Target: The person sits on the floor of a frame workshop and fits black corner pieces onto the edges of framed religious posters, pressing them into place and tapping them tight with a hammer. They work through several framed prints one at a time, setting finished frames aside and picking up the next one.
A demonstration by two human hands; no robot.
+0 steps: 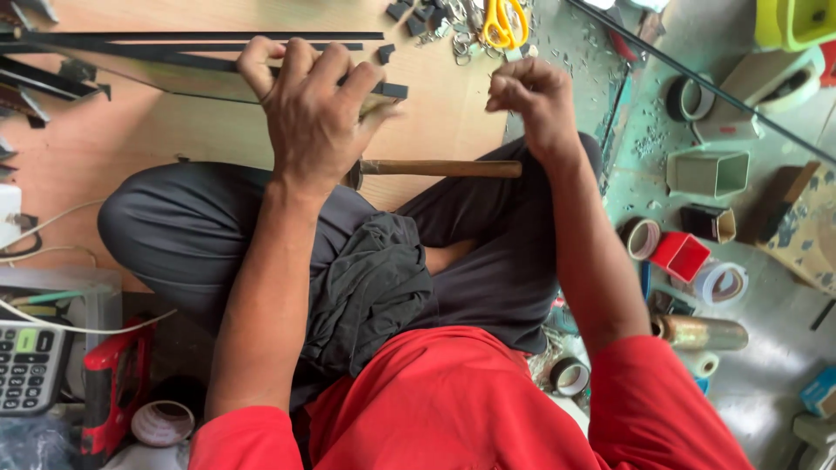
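My left hand (309,109) grips a black frame strip (390,90) that lies across a sheet of glass (174,80) on a wooden board (148,139). My right hand (533,97) hovers just right of the strip's end, fingers pinched together; whether something small sits between them I cannot tell. A wooden-handled hammer (444,168) lies across my lap, its head hidden under my left wrist. More long black strips (200,38) run along the board's far side.
Yellow-handled scissors (503,22) and small black corner pieces (416,14) lie at the board's far end. Tape rolls (643,237), small open boxes (707,171) and a metal tube (701,332) crowd the floor on the right. A calculator (28,365) sits at the left.
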